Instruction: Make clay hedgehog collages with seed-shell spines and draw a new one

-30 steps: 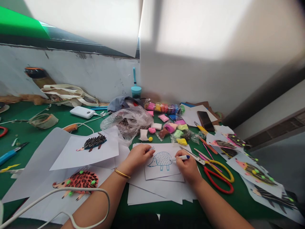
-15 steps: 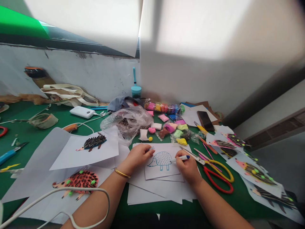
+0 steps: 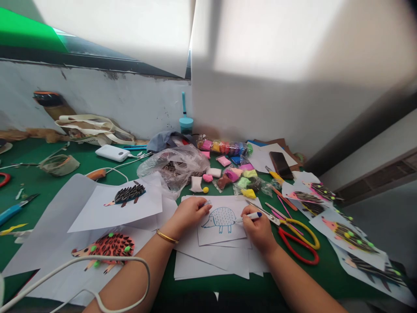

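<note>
In my right hand [image 3: 258, 227] is a white marker [image 3: 248, 217] with a dark blue end, its tip at the rear edge of a blue hedgehog drawing [image 3: 222, 217]. The outline has a pointed snout, legs and a body filled with short marks. The drawing is on a small white sheet [image 3: 208, 238] lying on a stack of larger papers [image 3: 195, 261]. My left hand [image 3: 192, 213] rests at the sheet's left edge, fingers pinched around a small pale piece [image 3: 207, 202] that looks like the marker's cap.
Red-and-yellow scissors [image 3: 298, 241] lie right of the papers. Behind are clay packets [image 3: 214, 172] and a plastic bag of seeds [image 3: 172, 167]. Seed-covered hedgehog pictures lie left [image 3: 130, 194] and right [image 3: 350, 234]. A white cable [image 3: 143, 261] loops over my left forearm.
My right hand and the marker have shifted slightly to the right, and the tip stays by the hedgehog's rear edge. My left hand has not visibly moved.
</note>
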Demonstrator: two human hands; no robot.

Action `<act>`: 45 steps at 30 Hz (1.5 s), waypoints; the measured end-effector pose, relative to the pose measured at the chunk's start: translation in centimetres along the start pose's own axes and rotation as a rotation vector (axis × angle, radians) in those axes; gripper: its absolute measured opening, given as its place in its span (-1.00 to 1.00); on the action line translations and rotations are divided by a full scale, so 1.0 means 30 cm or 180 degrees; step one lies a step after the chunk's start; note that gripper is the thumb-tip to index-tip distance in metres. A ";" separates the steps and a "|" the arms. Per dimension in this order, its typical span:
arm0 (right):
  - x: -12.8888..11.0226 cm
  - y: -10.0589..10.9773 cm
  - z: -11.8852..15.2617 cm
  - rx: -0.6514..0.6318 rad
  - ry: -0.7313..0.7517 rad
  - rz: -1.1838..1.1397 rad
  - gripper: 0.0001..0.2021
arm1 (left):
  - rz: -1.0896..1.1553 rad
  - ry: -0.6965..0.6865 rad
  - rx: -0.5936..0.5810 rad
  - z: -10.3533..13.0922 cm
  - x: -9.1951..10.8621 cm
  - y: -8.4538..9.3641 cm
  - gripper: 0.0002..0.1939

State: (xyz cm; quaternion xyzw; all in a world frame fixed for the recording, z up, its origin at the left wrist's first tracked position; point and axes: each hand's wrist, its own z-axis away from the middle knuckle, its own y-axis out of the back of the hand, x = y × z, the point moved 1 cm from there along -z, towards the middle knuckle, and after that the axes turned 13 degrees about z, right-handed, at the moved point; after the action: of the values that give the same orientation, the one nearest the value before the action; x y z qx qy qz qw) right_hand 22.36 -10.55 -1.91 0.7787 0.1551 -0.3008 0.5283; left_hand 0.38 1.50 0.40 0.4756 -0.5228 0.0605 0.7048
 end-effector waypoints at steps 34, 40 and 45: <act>0.006 -0.008 -0.013 0.0082 -0.0130 0.0179 -0.88 | -0.0045 -0.0030 0.0019 -0.002 -0.006 -0.003 -0.65; 0.000 -0.002 -0.008 0.0069 -0.0053 0.0117 -0.88 | -0.0055 -0.0009 -0.0021 -0.002 0.003 0.001 -0.64; 0.003 0.005 -0.006 0.0150 -0.0105 0.0087 -0.87 | -0.0091 -0.0017 -0.0007 -0.001 0.002 0.001 -0.64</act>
State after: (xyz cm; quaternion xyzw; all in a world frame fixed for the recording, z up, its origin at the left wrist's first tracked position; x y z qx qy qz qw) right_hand 22.58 -10.44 -1.81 0.7880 0.1285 -0.3099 0.5163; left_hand 0.40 1.51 0.46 0.4825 -0.5179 0.0485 0.7047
